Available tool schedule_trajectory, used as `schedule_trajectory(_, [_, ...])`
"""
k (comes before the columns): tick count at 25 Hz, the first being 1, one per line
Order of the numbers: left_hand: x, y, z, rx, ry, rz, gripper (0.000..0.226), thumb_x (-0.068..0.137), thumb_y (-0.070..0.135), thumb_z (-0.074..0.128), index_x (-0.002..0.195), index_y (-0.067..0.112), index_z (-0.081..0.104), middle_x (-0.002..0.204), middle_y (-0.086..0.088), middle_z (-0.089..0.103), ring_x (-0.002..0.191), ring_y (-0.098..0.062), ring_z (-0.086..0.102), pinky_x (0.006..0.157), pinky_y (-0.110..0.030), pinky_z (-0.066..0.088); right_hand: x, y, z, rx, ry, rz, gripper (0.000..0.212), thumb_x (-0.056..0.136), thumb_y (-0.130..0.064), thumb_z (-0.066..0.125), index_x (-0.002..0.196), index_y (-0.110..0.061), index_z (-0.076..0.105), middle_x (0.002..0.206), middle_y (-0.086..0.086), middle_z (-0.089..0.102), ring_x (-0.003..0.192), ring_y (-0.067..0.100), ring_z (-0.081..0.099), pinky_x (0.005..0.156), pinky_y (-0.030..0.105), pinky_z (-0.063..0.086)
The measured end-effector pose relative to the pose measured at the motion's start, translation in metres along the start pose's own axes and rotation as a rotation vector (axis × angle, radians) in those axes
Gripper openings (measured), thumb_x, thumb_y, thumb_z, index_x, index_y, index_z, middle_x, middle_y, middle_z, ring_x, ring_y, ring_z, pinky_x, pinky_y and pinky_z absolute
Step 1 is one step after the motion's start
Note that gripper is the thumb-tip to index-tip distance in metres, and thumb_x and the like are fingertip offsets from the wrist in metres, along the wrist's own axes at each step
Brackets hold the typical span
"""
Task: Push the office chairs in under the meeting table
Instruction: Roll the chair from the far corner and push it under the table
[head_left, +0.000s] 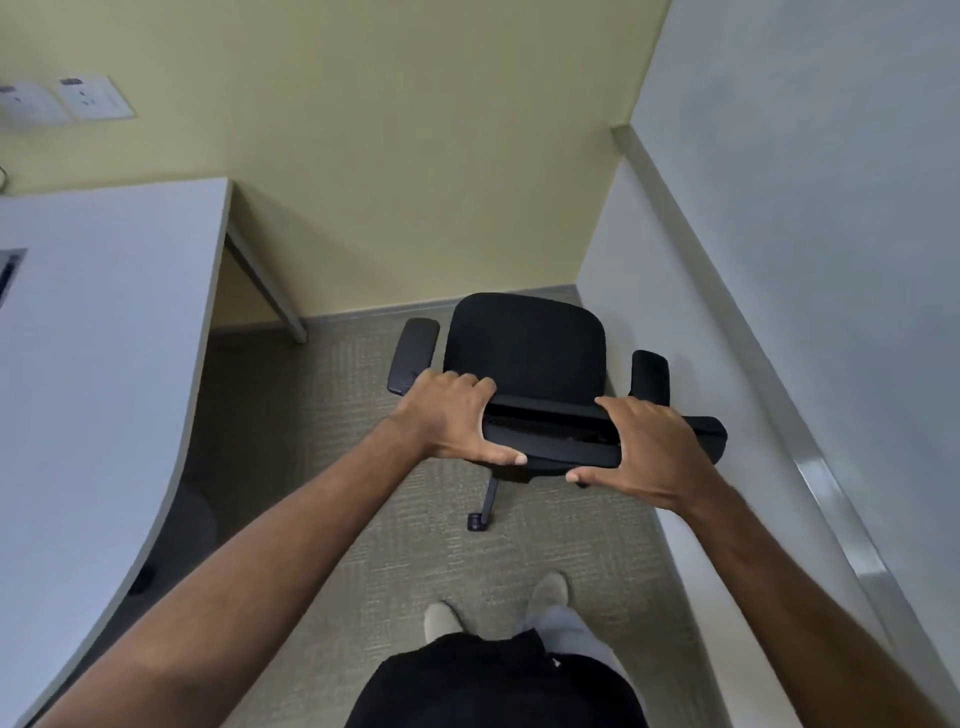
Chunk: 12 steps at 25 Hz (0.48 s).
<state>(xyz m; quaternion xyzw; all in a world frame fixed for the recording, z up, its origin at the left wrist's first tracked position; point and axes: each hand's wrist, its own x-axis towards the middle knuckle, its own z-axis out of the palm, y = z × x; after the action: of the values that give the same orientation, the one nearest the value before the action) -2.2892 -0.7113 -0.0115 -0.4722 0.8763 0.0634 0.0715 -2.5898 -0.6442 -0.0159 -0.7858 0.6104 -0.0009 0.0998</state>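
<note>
Black office chair (524, 353) sits centre frame on the grey-green carpet (322, 441), seat facing the far yellow wall (389, 156), out in the open and well apart from the bench. Both armrests show, one on each side of the seat. One caster leg (483, 512) pokes out below the backrest toward the viewer.

Left hand (452, 415) has its grip clamped on the left end of the backrest's top edge, fingers curled over the front, thumb along the near side. Right hand (644, 447) is clamped likewise on the right end, thumb underneath the near edge.

White bench (98, 364) fills the left of the frame, its curved edge sweeping toward lower left; a grey leg (265, 286) stands at its far corner near the wall. Pale wall with rail (727, 291) runs down the right. Person's feet in light socks (550, 590) at bottom centre.
</note>
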Motion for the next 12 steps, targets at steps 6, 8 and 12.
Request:
schedule_trajectory(6, [-0.01,-0.033,0.002,0.041,0.06,-0.007,0.107,0.056,0.114,0.023,0.092,0.02,0.058,0.076,0.002,0.063,0.07,-0.023,0.061,0.074,-0.039,0.04,0.015,-0.033,0.006,-0.102,0.117,0.006,0.1,0.069,-0.106,0.04,0.121,-0.025,0.067,0.11,-0.005,0.074,0.102,0.02,0.071,0.083,0.037,0.053])
schedule_trajectory(8, [-0.011,-0.045,0.002,0.048,0.064,-0.006,0.102,0.058,0.112,0.028,0.091,0.02,0.057,0.077,0.003,0.063,0.071,-0.022,0.06,0.075,-0.038,0.036,0.022,-0.042,0.01,-0.109,0.132,0.01,0.098,0.071,-0.105,0.043,0.121,-0.024,0.068,0.109,-0.006,0.074,0.101,0.02,0.071,0.082,0.037,0.054])
schedule_trajectory(12, [-0.022,-0.065,0.003,0.043,0.068,-0.025,0.102,0.059,0.111,0.028,0.094,0.02,0.058,0.078,0.004,0.064,0.073,-0.021,0.06,0.079,-0.038,0.04,0.035,-0.061,0.015,-0.115,0.143,-0.002,0.1,0.072,-0.105,0.044,0.123,-0.022,0.069,0.11,-0.004,0.075,0.1,0.021,0.072,0.084,0.038,0.056])
